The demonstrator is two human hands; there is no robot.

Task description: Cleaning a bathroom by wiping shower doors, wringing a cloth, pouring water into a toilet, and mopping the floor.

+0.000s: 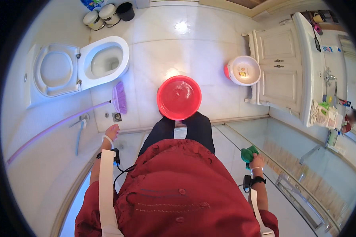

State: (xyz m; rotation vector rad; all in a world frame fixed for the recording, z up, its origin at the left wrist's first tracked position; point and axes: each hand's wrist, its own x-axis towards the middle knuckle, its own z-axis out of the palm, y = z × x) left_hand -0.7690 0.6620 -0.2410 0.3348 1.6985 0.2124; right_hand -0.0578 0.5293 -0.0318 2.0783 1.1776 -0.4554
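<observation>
My right hand (258, 161) is closed around a bunched green cloth (248, 153), held out at my right side by the glass panel. Out to my left, my left hand (112, 132) holds nothing, and its fingers look loosely extended. It is nearest to the floor drain (116, 117) and the purple broom (120, 98), touching neither. A round red basin (179, 98) with what looks like water in it is in front of my legs, apart from both hands.
At the left stands a toilet (122, 53) with its lid raised; several small buckets (110, 15) are beyond it. A white and red basin (244, 71) is beside the white vanity cabinet (280, 65). A low sill and glass panel (281, 130) run near my right side.
</observation>
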